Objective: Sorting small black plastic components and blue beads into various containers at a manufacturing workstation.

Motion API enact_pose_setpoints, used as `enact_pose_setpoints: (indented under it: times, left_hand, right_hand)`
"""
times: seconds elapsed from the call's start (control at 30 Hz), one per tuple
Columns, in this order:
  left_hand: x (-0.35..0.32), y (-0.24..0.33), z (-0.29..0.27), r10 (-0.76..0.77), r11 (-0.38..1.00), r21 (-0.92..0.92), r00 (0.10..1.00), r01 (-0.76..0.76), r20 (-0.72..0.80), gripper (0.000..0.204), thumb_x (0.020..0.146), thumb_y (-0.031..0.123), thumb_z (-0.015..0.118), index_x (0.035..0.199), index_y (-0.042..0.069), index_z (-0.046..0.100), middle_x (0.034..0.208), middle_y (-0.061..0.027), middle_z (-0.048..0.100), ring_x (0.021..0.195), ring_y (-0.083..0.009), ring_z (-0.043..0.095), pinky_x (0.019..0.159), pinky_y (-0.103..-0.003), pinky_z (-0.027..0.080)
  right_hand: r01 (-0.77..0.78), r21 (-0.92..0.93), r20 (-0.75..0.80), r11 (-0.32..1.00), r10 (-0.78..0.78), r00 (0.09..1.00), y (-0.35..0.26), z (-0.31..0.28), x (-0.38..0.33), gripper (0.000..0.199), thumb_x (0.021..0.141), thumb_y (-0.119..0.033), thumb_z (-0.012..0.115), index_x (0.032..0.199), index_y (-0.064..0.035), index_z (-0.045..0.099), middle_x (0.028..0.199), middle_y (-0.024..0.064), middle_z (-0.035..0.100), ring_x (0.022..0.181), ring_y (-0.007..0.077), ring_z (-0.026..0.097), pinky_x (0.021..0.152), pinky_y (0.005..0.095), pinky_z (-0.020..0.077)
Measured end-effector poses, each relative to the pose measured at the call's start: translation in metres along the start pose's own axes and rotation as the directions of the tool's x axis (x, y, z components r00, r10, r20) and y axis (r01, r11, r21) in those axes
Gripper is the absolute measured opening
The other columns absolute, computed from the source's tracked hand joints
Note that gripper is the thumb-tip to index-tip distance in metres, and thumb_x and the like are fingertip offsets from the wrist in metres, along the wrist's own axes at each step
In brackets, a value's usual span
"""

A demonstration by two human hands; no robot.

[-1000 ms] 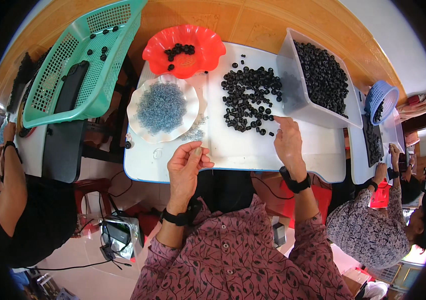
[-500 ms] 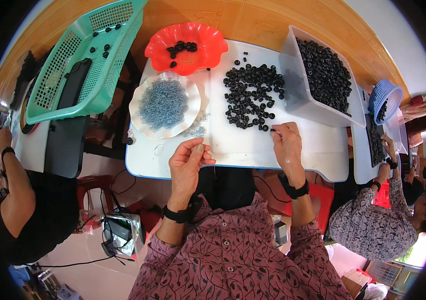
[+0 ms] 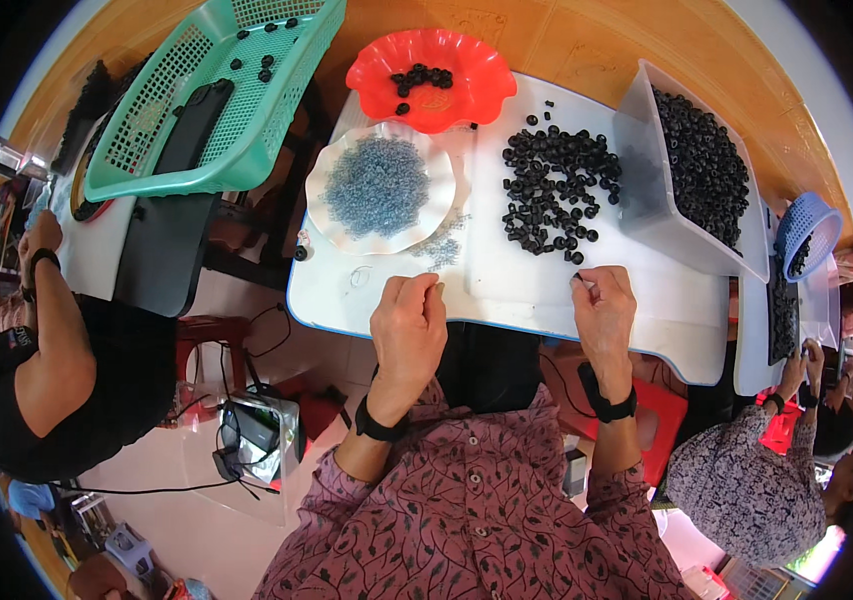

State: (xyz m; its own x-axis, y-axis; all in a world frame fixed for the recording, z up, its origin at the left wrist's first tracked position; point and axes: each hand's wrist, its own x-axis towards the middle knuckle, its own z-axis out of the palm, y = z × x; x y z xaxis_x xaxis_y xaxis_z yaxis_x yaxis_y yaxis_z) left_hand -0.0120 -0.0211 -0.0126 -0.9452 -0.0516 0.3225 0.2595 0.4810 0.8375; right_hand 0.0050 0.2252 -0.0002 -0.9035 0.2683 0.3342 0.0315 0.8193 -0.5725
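Observation:
My right hand [image 3: 605, 312] is closed in a pinch above the table's front edge, a small black round piece [image 3: 578, 277] between thumb and forefinger. Just beyond it lies a loose spread of similar black pieces [image 3: 559, 190]. My left hand [image 3: 409, 328] is also pinched together, with its back turned up; what its fingertips hold, if anything, I cannot make out. Closest to that hand is a few scattered tiny grey-blue pieces [image 3: 444, 244]. More of them fill a white wavy-edged plate [image 3: 319, 208] to the left.
A red scalloped bowl [image 3: 487, 95] with several black pieces stands behind the plate. On the right, a translucent bin [image 3: 647, 190] is heaped with black pieces. A green basket [image 3: 182, 182] is at the left. People work on both sides, one with a bare arm [image 3: 65, 340].
The whole view has shifted, so the table sits further right. My left hand has turned its back upward and its fingers have drawn together. My right hand still pinches the black piece.

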Motion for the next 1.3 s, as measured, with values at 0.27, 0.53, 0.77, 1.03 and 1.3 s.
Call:
enact_pose_setpoints:
  times: [0.27, 0.53, 0.77, 1.03, 1.3]
  left_hand:
    - [0.007, -0.007, 0.007, 0.082, 0.937, 0.346, 0.995, -0.055, -0.063, 0.013, 0.081, 0.004, 0.064, 0.093, 0.003, 0.067, 0.080, -0.0138, 0.059, 0.063, -0.0315, 0.061, 0.056, -0.041, 0.049]
    - [0.008, -0.008, 0.014, 0.058, 0.898, 0.436, 0.998, -0.055, 0.006, 0.015, 0.078, 0.005, 0.064, 0.093, 0.004, 0.063, 0.084, -0.0115, 0.053, 0.074, -0.0303, 0.059, 0.059, -0.041, 0.050]
    - [0.006, -0.012, 0.009, 0.069, 0.971, 0.233, 0.995, -0.052, -0.067, 0.010, 0.082, 0.002, 0.062, 0.092, 0.004, 0.063, 0.080, -0.0115, 0.056, 0.065, -0.0263, 0.059, 0.056, -0.036, 0.050]
    - [0.009, -0.002, -0.007, -0.406, 0.553, -0.589, 0.808, 0.589, 0.427, 0.015, 0.089, 0.009, 0.062, 0.100, -0.001, 0.064, 0.070, -0.0027, 0.060, 0.052, -0.0052, 0.051, 0.047, -0.020, 0.042]
    - [0.004, 0.006, 0.002, -0.381, 0.536, -0.569, 0.780, 0.624, 0.497, 0.015, 0.091, 0.010, 0.061, 0.100, -0.001, 0.064, 0.065, -0.0010, 0.058, 0.050, -0.0044, 0.050, 0.047, -0.018, 0.041]
  right_hand:
    - [-0.013, 0.088, 0.039, 0.996, 0.010, 0.999, -0.024, 0.002, -0.003, 0.010, 0.079, -0.001, 0.066, 0.089, 0.0003, 0.065, 0.083, 0.0133, 0.059, 0.061, 0.0243, 0.060, 0.056, 0.0331, 0.0495]
    - [0.017, 0.134, 0.057, 0.991, -0.025, 0.998, -0.035, 0.016, -0.009, 0.010, 0.079, -0.002, 0.067, 0.090, -0.0012, 0.065, 0.083, 0.0121, 0.058, 0.061, 0.0233, 0.061, 0.056, 0.0321, 0.0495]
    - [0.067, 0.200, 0.070, 0.977, -0.082, 0.994, -0.048, 0.029, -0.007, 0.009, 0.080, -0.002, 0.067, 0.089, -0.0020, 0.064, 0.083, 0.0114, 0.058, 0.063, 0.0252, 0.062, 0.057, 0.0331, 0.0495]
    - [0.121, 0.172, 0.047, 0.978, -0.131, 0.990, -0.052, 0.050, 0.002, 0.008, 0.082, -0.002, 0.065, 0.090, -0.0019, 0.065, 0.083, 0.0120, 0.058, 0.064, 0.0277, 0.061, 0.058, 0.0360, 0.0482]
    - [0.000, 0.447, 0.135, 0.894, -0.067, 0.989, -0.082, 0.031, -0.010, 0.012, 0.085, -0.002, 0.065, 0.096, 0.0005, 0.065, 0.084, 0.0106, 0.060, 0.063, 0.0171, 0.058, 0.057, 0.0278, 0.0464]
